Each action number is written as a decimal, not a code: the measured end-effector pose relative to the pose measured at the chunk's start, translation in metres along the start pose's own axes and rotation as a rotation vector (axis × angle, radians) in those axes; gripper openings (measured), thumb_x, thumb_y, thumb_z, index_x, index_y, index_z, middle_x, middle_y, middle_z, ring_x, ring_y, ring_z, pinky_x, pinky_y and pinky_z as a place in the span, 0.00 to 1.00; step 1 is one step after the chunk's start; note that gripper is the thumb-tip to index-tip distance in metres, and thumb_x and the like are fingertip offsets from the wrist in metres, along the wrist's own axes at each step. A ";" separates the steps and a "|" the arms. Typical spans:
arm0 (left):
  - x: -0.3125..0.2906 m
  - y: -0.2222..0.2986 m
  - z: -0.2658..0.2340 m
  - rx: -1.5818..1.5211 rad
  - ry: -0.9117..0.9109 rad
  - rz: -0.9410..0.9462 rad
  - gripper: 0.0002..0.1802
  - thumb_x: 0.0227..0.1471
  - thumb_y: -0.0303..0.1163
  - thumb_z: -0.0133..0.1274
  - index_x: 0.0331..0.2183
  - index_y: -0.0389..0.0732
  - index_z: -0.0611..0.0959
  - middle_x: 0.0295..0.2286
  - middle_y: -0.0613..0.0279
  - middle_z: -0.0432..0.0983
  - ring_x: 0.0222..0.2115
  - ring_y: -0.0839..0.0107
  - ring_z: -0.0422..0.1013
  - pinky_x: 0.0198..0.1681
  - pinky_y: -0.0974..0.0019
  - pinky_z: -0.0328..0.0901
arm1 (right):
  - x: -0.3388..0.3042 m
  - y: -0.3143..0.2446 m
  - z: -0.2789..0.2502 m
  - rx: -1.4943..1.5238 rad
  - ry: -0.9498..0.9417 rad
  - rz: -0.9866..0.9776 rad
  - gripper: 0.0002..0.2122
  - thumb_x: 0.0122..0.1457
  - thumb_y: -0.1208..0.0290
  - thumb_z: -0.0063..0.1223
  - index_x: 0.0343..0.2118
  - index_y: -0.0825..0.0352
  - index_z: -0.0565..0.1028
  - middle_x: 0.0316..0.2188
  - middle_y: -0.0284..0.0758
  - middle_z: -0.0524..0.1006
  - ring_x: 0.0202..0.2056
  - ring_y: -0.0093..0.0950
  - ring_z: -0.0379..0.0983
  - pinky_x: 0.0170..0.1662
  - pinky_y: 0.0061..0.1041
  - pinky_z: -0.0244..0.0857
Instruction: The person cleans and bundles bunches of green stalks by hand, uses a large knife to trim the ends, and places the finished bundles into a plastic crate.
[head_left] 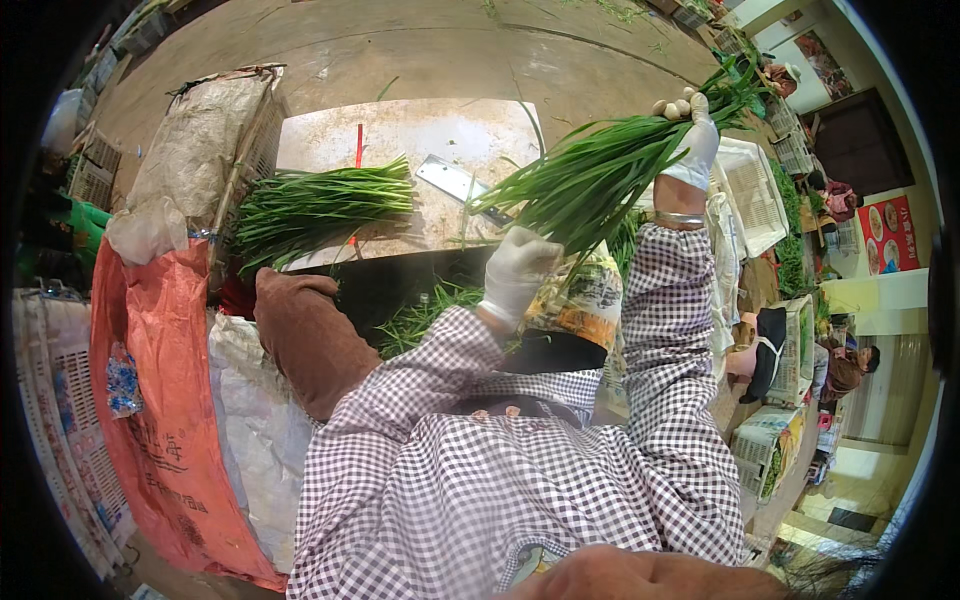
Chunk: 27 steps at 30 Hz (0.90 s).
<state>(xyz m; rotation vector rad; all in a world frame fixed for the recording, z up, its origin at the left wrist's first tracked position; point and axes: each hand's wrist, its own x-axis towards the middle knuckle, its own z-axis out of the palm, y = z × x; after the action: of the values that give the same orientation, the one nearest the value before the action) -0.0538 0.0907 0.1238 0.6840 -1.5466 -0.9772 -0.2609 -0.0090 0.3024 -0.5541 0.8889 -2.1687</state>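
Both my hands wear white gloves and checked sleeves. My right hand (pixel 693 140) is raised at the upper right, closed around a thick bunch of long green chives (pixel 590 180) that fans down to the left. My left hand (pixel 515 272) sits at the lower ends of the same bunch, fingers curled among the stalks. A second bundle of chives (pixel 315 205) lies flat on the worn metal table (pixel 440 135), beside a broad cleaver (pixel 455 182).
An orange sack (pixel 150 400) and white sacks stand at the left, with white plastic crates (pixel 60 440) beyond. A white crate (pixel 752 190) sits at the right. People (pixel 845 365) crouch at the far right. More greens lie under the table edge.
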 end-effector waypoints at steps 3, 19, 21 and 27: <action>-0.017 -0.020 -0.028 -0.036 -0.375 0.291 0.09 0.40 0.27 0.63 0.28 0.43 0.81 0.31 0.57 0.76 0.31 0.57 0.73 0.37 0.59 0.67 | 0.009 -0.007 0.002 -0.036 0.006 -0.025 0.08 0.64 0.68 0.49 0.33 0.69 0.71 0.17 0.27 0.65 0.19 0.21 0.63 0.37 0.27 0.69; -0.020 0.002 -0.061 0.374 -0.336 -0.599 0.20 0.39 0.40 0.68 0.33 0.39 0.82 0.32 0.55 0.78 0.34 0.58 0.75 0.36 0.56 0.68 | -0.012 0.002 0.016 -0.116 0.006 -0.104 0.10 0.63 0.65 0.52 0.36 0.68 0.72 0.18 0.27 0.67 0.19 0.21 0.64 0.33 0.25 0.69; -0.006 0.024 -0.049 0.337 -0.046 -0.323 0.30 0.35 0.39 0.70 0.41 0.37 0.78 0.36 0.52 0.73 0.41 0.57 0.71 0.42 0.55 0.65 | -0.020 0.015 0.024 -0.154 0.022 -0.152 0.11 0.61 0.63 0.54 0.36 0.68 0.73 0.18 0.28 0.68 0.19 0.21 0.65 0.29 0.23 0.67; 0.068 0.030 0.007 0.495 0.204 -0.037 0.60 0.35 0.46 0.68 0.61 0.28 0.54 0.57 0.38 0.54 0.60 0.46 0.51 0.62 0.52 0.47 | -0.069 0.059 0.040 -0.360 -0.238 -0.206 0.06 0.61 0.70 0.53 0.34 0.67 0.75 0.18 0.28 0.72 0.20 0.18 0.65 0.24 0.18 0.59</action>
<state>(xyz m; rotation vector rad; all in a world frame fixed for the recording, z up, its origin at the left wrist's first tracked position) -0.0724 0.0490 0.1830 1.1241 -1.6070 -0.5260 -0.1645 -0.0040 0.2783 -1.0996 1.1366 -2.0715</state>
